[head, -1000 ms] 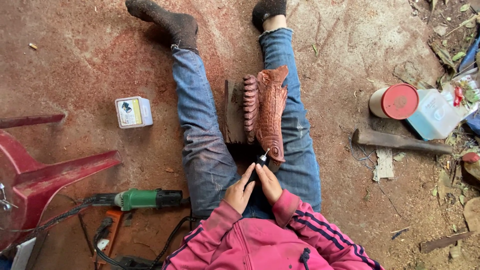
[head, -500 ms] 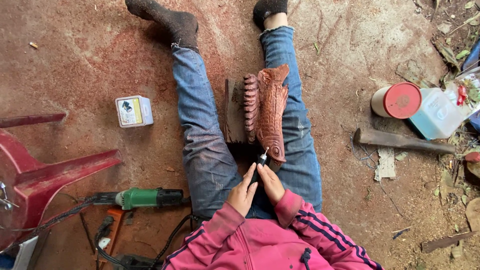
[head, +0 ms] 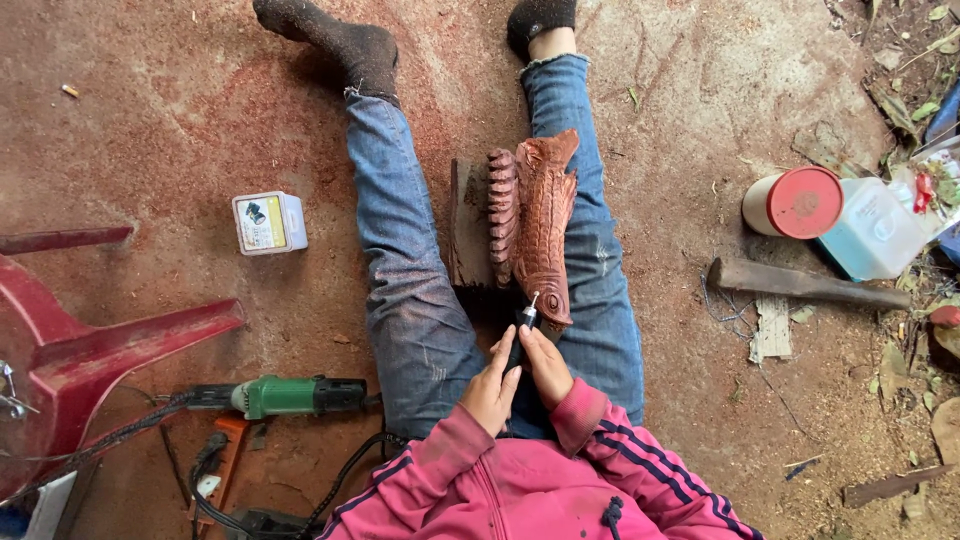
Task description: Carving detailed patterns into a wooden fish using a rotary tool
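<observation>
A reddish-brown carved wooden fish [head: 540,225] lies lengthwise between my jeans-clad legs, its head toward me, resting on a dark wood block [head: 466,235]. My left hand [head: 492,385] and my right hand [head: 546,362] are together just below the fish's head. Both grip a slim black rotary tool [head: 520,330] whose metal tip touches the fish's head near the mouth. Pink jacket sleeves cover both of my wrists.
A green power tool [head: 285,395] with a black cable lies at my left, beside red plastic chair legs [head: 110,335]. A small white box [head: 268,222] sits farther left. On the right are a red-lidded tub [head: 795,203], a clear plastic jug [head: 880,232] and a wooden-handled tool [head: 805,283].
</observation>
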